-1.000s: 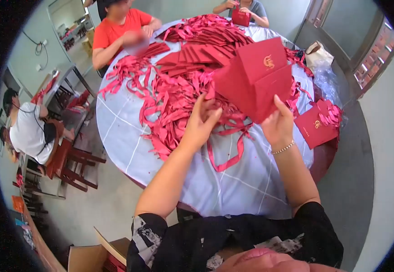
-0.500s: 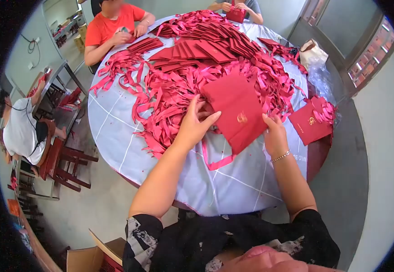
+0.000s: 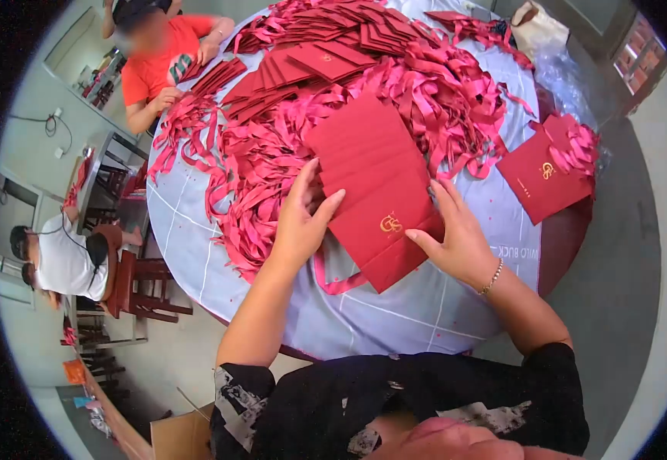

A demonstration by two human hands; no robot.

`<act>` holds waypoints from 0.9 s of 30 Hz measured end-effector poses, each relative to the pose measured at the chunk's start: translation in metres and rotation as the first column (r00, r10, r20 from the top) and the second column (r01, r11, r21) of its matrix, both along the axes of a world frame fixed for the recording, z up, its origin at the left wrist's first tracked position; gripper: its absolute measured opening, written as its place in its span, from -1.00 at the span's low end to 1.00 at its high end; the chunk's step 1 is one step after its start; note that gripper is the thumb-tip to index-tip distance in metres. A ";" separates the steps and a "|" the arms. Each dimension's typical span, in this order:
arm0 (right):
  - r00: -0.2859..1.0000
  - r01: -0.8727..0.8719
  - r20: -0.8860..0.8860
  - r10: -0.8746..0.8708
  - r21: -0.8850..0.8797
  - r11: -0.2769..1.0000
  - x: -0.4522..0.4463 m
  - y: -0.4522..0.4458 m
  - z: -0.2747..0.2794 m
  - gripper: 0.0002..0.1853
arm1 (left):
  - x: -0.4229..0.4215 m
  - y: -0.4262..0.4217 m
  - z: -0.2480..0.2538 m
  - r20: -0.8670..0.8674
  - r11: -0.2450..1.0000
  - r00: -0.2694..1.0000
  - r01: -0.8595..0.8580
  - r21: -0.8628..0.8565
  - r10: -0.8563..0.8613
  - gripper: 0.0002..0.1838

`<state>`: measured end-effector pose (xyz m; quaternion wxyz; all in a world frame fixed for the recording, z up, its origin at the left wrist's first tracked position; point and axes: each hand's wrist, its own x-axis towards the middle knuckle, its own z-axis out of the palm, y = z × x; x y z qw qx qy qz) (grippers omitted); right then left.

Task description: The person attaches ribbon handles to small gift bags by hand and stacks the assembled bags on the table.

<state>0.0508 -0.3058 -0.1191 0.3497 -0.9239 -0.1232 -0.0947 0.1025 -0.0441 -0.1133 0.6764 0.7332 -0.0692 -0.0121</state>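
Note:
Between my two hands is a fanned set of red cards or folders (image 3: 372, 176), the front one with a gold emblem, held over the table. My left hand (image 3: 303, 215) grips its left edge, thumb on the near face and fingers behind. On the right edge, my right hand (image 3: 452, 234) pinches it near the gold emblem, thumb in front. Pink ribbons (image 3: 264, 176) lie heaped beyond and left of the set. One ribbon loops out below it. Flat red pieces (image 3: 295, 69) are stacked farther back.
A pale cloth covers the round table (image 3: 456, 307). Another red bag-like piece (image 3: 544, 172) with ribbons lies at the right edge, near clear plastic (image 3: 560, 77) and a cream bag (image 3: 537, 31). A person in red (image 3: 161, 61) handles pieces at the far left. A cardboard box (image 3: 184, 437) is below left.
The held red piece has turned from a single face into a fanned layered set. My right hand has moved slightly left and lower, its thumb now on the front. The view has shifted.

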 end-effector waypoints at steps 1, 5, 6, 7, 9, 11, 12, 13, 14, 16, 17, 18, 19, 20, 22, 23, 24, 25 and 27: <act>0.999 -0.002 0.033 0.003 -0.033 0.999 0.000 -0.002 0.009 -0.19 | 0.001 -0.001 0.003 0.001 1.000 1.000 -0.001 0.011 0.001 -0.28; 0.990 -0.034 0.137 0.026 0.058 0.998 0.012 -0.007 0.013 -0.42 | 0.001 0.007 -0.001 0.055 0.987 0.991 -0.128 0.094 0.123 -0.32; 0.996 -0.049 0.078 0.042 0.088 0.995 0.015 -0.008 0.011 -0.44 | -0.002 0.009 0.005 0.258 0.922 0.957 -0.216 0.321 0.134 -0.34; 0.998 -0.058 0.015 0.056 0.117 0.992 0.018 -0.010 0.007 -0.46 | -0.005 0.010 0.011 0.448 0.799 0.889 -0.337 0.498 0.095 -0.36; 0.998 -0.055 0.039 0.048 0.207 0.977 0.020 -0.010 0.003 -0.50 | -0.019 0.005 0.025 0.704 0.592 0.695 -0.509 0.625 -0.145 -0.43; 0.997 -0.079 0.015 0.077 0.270 0.960 0.023 -0.010 -0.007 -0.50 | -0.035 -0.007 0.035 0.611 0.630 0.754 -0.356 0.690 -0.243 -0.48; 0.998 -0.063 0.008 0.063 0.270 0.961 0.022 -0.010 -0.011 -0.50 | -0.041 -0.015 0.040 0.550 0.608 0.787 -0.298 0.736 -0.280 -0.50; 0.996 -0.067 -0.032 0.079 0.291 0.954 0.022 -0.011 -0.013 -0.52 | -0.042 -0.018 0.034 0.536 0.606 0.791 -0.280 0.744 -0.293 -0.49; 0.993 -0.072 -0.070 0.098 0.313 0.947 0.021 -0.012 -0.014 -0.53 | -0.042 -0.019 0.029 0.524 0.603 0.795 -0.264 0.753 -0.305 -0.48; 0.992 -0.052 -0.090 0.090 0.354 0.934 0.018 -0.012 -0.017 -0.56 | -0.041 -0.021 0.029 0.546 0.621 0.778 -0.270 0.736 -0.309 -0.47; 0.988 -0.036 -0.122 0.092 0.400 0.916 0.016 -0.010 -0.017 -0.58 | -0.041 -0.020 0.028 0.565 0.637 0.757 -0.264 0.724 -0.329 -0.49; 0.988 -0.035 -0.124 0.093 0.403 0.915 0.016 -0.009 -0.016 -0.58 | -0.042 -0.019 0.026 0.579 0.651 0.738 -0.255 0.715 -0.347 -0.50; 0.994 -0.024 -0.088 0.064 0.396 0.918 0.015 -0.008 -0.015 -0.60 | -0.042 -0.021 0.025 0.604 0.691 0.726 -0.252 0.678 -0.329 -0.52; 0.998 -0.010 -0.060 0.037 0.395 0.919 0.013 -0.006 -0.014 -0.62 | -0.041 -0.019 0.022 0.607 0.701 0.726 -0.247 0.668 -0.323 -0.53; 0.999 -0.042 0.023 0.037 0.316 0.948 0.013 -0.004 -0.015 -0.59 | -0.045 -0.017 0.016 0.571 0.719 0.764 -0.212 0.662 -0.300 -0.57; 0.992 -0.044 0.127 0.011 0.258 0.965 0.014 -0.003 -0.011 -0.56 | -0.047 -0.014 0.013 0.551 0.710 0.770 -0.190 0.678 -0.321 -0.57; 0.970 -0.027 0.240 -0.024 0.207 0.978 0.012 0.001 -0.011 -0.43 | -0.047 -0.011 0.011 0.553 0.710 0.764 -0.184 0.680 -0.332 -0.58; 0.971 -0.007 0.234 -0.045 0.220 0.975 0.010 0.004 -0.004 -0.43 | -0.047 -0.009 0.010 0.560 0.711 0.754 -0.181 0.679 -0.343 -0.59; 0.879 -0.211 0.431 0.202 -0.027 0.977 0.009 0.013 0.014 -0.38 | -0.047 -0.007 0.012 0.551 0.706 0.751 -0.162 0.689 -0.365 -0.59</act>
